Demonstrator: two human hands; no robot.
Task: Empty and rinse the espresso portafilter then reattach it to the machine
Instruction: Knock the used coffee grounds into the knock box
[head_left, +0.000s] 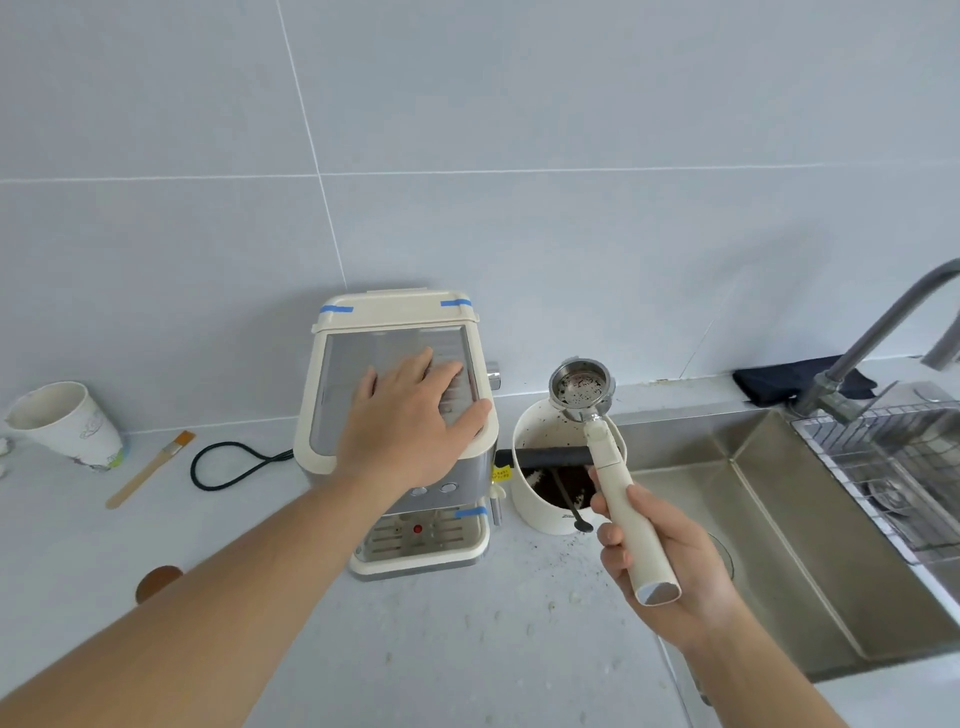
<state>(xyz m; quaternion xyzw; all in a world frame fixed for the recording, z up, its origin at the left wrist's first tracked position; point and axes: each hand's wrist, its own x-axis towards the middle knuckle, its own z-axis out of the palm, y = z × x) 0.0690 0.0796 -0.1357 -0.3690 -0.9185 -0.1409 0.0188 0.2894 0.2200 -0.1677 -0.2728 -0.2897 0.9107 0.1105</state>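
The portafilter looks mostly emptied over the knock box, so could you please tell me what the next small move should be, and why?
Probably swing the portafilter rightward over the sink to rinse it. Its basket shows only scattered specks, the spent grounds already lie in the knock box, and the right hand grips the handle. The left hand rests flat on the machine.

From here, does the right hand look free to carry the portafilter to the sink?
Probably yes: the right hand grips the portafilter above the knock box, and the sink lies open beside it.
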